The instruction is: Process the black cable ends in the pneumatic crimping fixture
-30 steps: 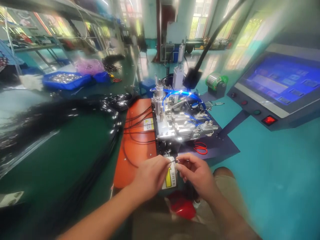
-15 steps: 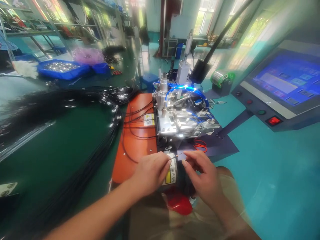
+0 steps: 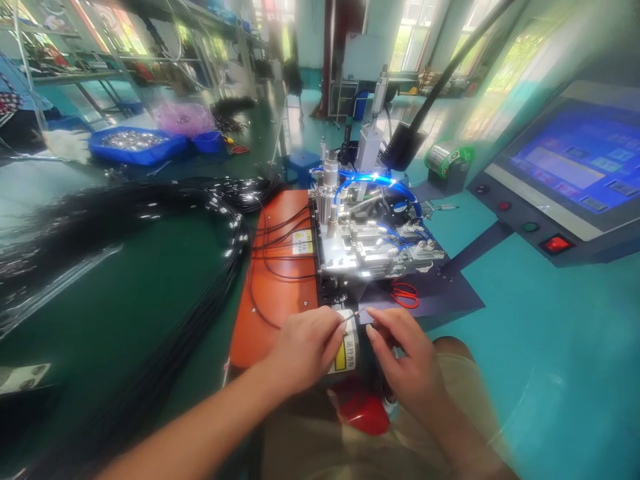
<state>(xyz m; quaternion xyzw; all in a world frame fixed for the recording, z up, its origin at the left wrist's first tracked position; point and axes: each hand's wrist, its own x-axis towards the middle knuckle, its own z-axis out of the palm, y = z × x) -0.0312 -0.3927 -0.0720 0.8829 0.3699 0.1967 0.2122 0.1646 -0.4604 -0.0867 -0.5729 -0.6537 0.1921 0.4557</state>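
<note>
Near lower centre, the left hand [image 3: 311, 341] pinches a thin dark wire [image 3: 352, 317], whose tip could bend if the right hand [image 3: 411, 352], fingers parted and seemingly empty, knocked it.

The bare left forearm [image 3: 210, 417] extends from the lower left of the frame toward the centre. The left hand [image 3: 303, 350], just below centre, presents its back upward, thumb and index finger pinched together. The bare right forearm [image 3: 463, 427] rises from the lower right; the right hand [image 3: 413, 357] is half-curled, thumb and index fingertips apart.
</note>
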